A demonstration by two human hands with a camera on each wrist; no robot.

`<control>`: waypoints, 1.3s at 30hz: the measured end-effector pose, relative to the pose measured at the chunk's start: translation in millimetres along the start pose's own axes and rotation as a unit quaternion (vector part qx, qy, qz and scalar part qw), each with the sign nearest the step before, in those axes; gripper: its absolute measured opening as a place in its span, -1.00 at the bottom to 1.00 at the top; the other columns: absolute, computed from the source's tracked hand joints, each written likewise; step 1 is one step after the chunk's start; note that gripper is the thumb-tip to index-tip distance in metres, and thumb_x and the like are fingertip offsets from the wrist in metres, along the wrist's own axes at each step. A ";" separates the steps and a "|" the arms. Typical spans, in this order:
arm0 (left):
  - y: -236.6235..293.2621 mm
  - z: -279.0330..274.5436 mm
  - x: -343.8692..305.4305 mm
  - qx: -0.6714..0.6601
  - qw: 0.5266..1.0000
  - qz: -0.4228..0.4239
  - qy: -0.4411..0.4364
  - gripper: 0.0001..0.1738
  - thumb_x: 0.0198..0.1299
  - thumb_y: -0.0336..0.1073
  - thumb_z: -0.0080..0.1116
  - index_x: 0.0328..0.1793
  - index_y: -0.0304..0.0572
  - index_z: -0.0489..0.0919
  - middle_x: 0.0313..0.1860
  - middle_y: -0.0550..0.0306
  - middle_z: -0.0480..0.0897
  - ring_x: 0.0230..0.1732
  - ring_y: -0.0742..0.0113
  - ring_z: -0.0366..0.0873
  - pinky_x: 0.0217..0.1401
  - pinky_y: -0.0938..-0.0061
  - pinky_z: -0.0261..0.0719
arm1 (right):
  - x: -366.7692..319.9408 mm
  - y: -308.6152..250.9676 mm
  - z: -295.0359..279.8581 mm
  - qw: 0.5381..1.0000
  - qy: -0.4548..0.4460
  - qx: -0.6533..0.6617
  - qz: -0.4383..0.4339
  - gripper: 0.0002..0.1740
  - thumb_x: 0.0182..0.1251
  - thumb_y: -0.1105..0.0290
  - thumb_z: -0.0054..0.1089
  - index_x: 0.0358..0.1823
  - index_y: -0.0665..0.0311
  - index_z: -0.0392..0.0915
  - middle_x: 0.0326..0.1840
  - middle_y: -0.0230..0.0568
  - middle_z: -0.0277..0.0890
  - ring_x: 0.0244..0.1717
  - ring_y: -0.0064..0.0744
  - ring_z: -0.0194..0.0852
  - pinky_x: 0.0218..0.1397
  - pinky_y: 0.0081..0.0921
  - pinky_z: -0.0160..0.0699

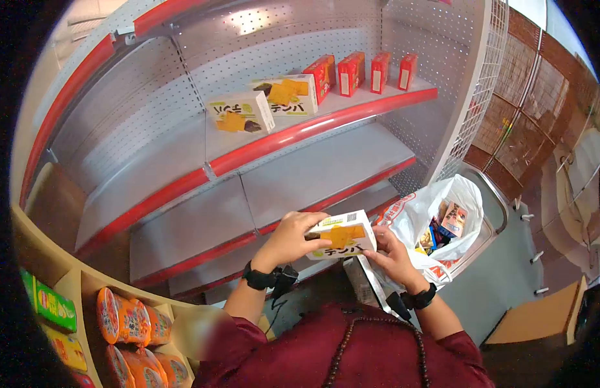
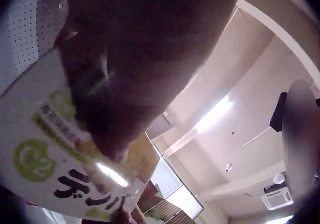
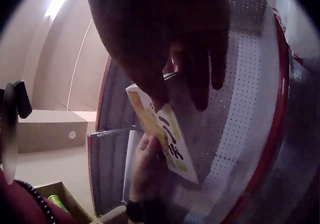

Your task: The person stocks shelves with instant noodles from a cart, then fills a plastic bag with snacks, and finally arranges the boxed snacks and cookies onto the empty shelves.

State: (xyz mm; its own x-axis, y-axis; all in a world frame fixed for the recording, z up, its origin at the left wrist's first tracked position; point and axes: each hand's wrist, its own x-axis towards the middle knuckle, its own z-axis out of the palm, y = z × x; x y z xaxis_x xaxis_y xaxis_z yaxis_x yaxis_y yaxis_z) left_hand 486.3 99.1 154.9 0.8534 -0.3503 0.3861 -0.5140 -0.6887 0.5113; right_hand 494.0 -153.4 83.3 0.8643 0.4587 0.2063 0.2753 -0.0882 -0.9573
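In front of my chest I hold a white snack box (image 1: 342, 234) with yellow crackers and dark Japanese lettering printed on it. My left hand (image 1: 288, 242) grips its left end, thumb across the printed front. At the other end my right hand (image 1: 398, 257) pinches the box between thumb and fingers. From the left wrist the box's front (image 2: 35, 151) appears large, partly covered by my shadowed left hand (image 2: 145, 59). Both hands also show on the box (image 3: 176, 156) in the right wrist view, the right hand (image 3: 165, 39) above and the left hand (image 3: 147, 166) below.
Two similar white boxes (image 1: 240, 111) and several red boxes (image 1: 350, 74) stand on the red-edged shelf (image 1: 313, 132). To the right, a white plastic bag (image 1: 465, 194) of packages sits on a cart (image 1: 500, 213). Orange packets (image 1: 122, 317) fill a wooden rack at lower left.
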 end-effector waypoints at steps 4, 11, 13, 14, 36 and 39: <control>-2.1 -28.6 -4.2 -0.008 0.999 -0.001 -0.040 -0.48 -0.13 -0.16 0.29 -0.02 -0.21 0.47 -0.10 -0.03 0.55 -0.05 0.04 0.46 -0.04 0.26 0.39 | 2.0 -7.3 1.2 0.998 -0.059 -0.030 0.001 -0.45 0.12 0.54 0.14 0.15 0.28 0.16 -0.03 -0.16 0.40 -0.04 -0.42 0.40 0.02 -0.51 0.38; -29.4 -172.0 1.0 -0.050 0.948 -0.028 0.314 -0.54 -0.12 -0.36 0.25 0.00 -0.16 0.48 -0.11 0.01 0.56 -0.05 0.10 0.48 0.06 0.31 0.39 | -5.2 -6.5 -8.2 1.000 -0.020 0.013 0.018 -0.43 0.11 0.48 0.18 0.16 0.24 0.19 -0.06 -0.18 0.41 -0.07 -0.45 0.40 0.00 -0.51 0.40; -44.4 -213.9 2.6 0.017 0.945 -0.052 0.324 -0.56 -0.15 -0.40 0.22 -0.02 -0.17 0.49 -0.11 0.01 0.56 -0.06 0.11 0.49 0.03 0.31 0.41 | -8.6 -1.6 -12.4 1.000 -0.009 0.007 0.020 -0.44 0.12 0.52 0.14 0.18 0.22 0.19 -0.08 -0.19 0.44 -0.07 -0.47 0.41 0.01 -0.51 0.40; -52.7 -230.8 4.4 0.105 0.940 -0.044 0.321 -0.57 -0.19 -0.40 0.17 -0.06 -0.19 0.51 -0.12 0.00 0.56 -0.11 0.11 0.51 0.01 0.33 0.42 | -9.2 -2.0 -13.2 1.000 -0.012 0.007 0.017 -0.44 0.12 0.52 0.14 0.18 0.22 0.19 -0.08 -0.19 0.44 -0.07 -0.47 0.41 0.01 -0.51 0.40; -149.7 -237.1 63.5 0.266 0.935 -0.146 0.182 -0.64 -0.14 -0.34 -0.04 -0.12 -0.02 0.53 -0.07 0.12 0.53 -0.01 0.13 0.44 0.15 0.28 0.21 | -19.9 3.6 -25.7 0.999 0.021 0.004 0.032 -0.49 0.13 0.54 0.14 0.12 0.26 0.22 -0.16 -0.17 0.46 -0.13 -0.45 0.45 -0.03 -0.52 0.43; -151.8 -239.3 65.0 0.279 0.932 -0.139 0.183 -0.64 -0.13 -0.35 -0.05 -0.12 -0.02 0.54 -0.11 0.14 0.55 -0.01 0.12 0.44 0.15 0.28 0.22 | -21.3 5.0 -27.9 0.999 0.023 -0.001 0.032 -0.50 0.13 0.54 0.14 0.12 0.26 0.22 -0.17 -0.17 0.46 -0.13 -0.45 0.45 -0.03 -0.53 0.43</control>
State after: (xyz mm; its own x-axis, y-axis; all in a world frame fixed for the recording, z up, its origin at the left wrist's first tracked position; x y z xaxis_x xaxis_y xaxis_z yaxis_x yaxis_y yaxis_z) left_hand 599.0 332.8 286.2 0.8077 0.0612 0.5863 -0.0646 -0.9794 0.1912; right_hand 488.8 -188.2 79.7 0.8984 0.4112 0.1539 0.2200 -0.1182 -0.9683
